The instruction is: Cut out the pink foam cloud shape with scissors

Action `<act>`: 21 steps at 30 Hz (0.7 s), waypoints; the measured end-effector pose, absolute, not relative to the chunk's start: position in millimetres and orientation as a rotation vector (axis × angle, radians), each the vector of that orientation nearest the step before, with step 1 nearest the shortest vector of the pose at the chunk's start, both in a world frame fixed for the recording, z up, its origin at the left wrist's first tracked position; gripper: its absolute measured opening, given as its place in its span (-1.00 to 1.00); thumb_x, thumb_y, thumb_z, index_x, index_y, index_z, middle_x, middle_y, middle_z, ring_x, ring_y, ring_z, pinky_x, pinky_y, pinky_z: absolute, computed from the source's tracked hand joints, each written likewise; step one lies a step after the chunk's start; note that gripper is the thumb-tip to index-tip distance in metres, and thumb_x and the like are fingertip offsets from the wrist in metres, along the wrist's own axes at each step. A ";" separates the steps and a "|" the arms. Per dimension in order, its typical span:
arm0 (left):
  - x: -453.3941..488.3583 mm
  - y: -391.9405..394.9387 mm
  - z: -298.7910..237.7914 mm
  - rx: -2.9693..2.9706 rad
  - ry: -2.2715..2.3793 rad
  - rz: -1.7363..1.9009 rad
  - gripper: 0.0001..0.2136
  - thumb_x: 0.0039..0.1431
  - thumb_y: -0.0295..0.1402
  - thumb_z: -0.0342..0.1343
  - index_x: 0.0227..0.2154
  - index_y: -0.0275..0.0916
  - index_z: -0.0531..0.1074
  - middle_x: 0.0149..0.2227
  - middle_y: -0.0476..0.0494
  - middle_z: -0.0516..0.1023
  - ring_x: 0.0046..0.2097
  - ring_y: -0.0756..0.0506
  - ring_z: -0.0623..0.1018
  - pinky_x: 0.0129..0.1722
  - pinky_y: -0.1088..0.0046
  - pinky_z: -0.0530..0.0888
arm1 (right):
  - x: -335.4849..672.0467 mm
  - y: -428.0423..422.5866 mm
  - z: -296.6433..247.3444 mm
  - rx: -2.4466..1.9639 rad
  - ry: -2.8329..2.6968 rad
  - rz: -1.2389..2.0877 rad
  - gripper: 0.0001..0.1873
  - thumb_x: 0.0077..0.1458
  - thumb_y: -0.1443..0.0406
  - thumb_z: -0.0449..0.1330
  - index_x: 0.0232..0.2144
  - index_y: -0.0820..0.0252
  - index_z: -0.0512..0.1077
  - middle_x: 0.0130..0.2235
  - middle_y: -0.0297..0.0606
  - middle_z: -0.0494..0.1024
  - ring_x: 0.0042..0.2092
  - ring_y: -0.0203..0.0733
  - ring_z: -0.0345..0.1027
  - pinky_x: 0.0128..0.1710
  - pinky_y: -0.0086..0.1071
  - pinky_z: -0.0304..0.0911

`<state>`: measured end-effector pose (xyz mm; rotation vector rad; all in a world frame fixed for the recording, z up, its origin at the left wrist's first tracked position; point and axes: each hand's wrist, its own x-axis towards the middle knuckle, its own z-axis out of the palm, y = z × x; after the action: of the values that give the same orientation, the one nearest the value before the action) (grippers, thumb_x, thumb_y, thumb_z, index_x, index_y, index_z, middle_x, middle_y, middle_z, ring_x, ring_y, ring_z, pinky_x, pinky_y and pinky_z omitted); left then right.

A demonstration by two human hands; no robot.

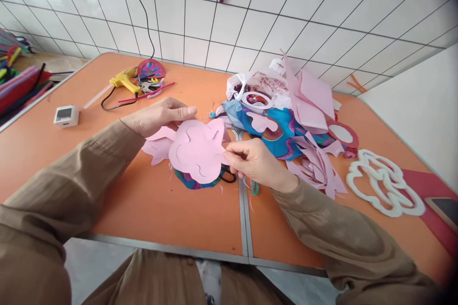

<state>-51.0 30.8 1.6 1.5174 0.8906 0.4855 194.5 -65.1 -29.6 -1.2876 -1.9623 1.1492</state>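
A pink flower-shaped cutout (196, 147), apparently foam or paper, is held up over the orange table; curved lines mark its surface. At its right edge my right hand (250, 159) pinches it between thumb and fingers. My left hand (162, 116) is at the upper left edge, thumb stretched out above and fingers partly hidden behind the cutout. More pink pieces (157, 145) lie behind and to the left of it. Below it shows a blue-green patterned round thing (196, 185), mostly covered, beside a black loop handle (229, 176), possibly of scissors.
A yellow glue gun (127, 81), keys (150, 86) and a small white box (66, 116) stand at the left of the orange table (161, 214). Right lie pink scraps (318, 164), a blue patterned cloth (282, 138), a plastic bag (268, 83) and white cloud-shaped outlines (386, 183).
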 end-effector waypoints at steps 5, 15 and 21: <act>-47.3 25.2 -1.6 1.647 0.739 0.208 -0.52 -0.09 0.08 0.34 -0.68 -0.26 0.40 -0.64 -0.03 0.33 -0.57 0.03 0.30 -0.55 0.46 0.27 | 191.2 -69.6 -23.1 -1.234 -2.143 1.178 -0.65 0.10 0.37 0.05 -0.69 0.17 0.11 -0.69 -0.47 0.24 -0.66 -0.48 0.11 -0.66 -0.53 -0.05; -33.0 13.0 -20.6 1.715 0.687 0.075 -0.59 0.01 -0.02 0.31 -0.64 -0.30 0.49 -0.61 -0.04 0.40 -0.53 0.04 0.34 -0.52 0.50 0.24 | 189.7 -72.1 -17.2 -1.160 -2.302 1.060 -0.65 0.08 0.45 0.03 -0.70 0.19 0.07 -0.68 -0.50 0.10 -0.61 -0.49 -0.05 -0.60 -0.47 -0.16; -32.5 11.0 -25.5 1.577 0.678 0.062 -0.69 0.02 -0.09 0.33 -0.43 -0.29 0.64 -0.50 -0.09 0.57 -0.43 -0.01 0.48 -0.39 0.50 0.40 | 191.3 -70.9 -18.8 -1.139 -2.321 1.100 -0.64 0.05 0.45 0.03 -0.69 0.18 -0.01 -0.65 -0.51 0.02 -0.59 -0.49 -0.11 -0.59 -0.45 -0.20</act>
<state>-32.5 11.0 -25.5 1.5767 0.6777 0.0617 191.3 -70.9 -18.8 -1.1392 -2.3208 1.0998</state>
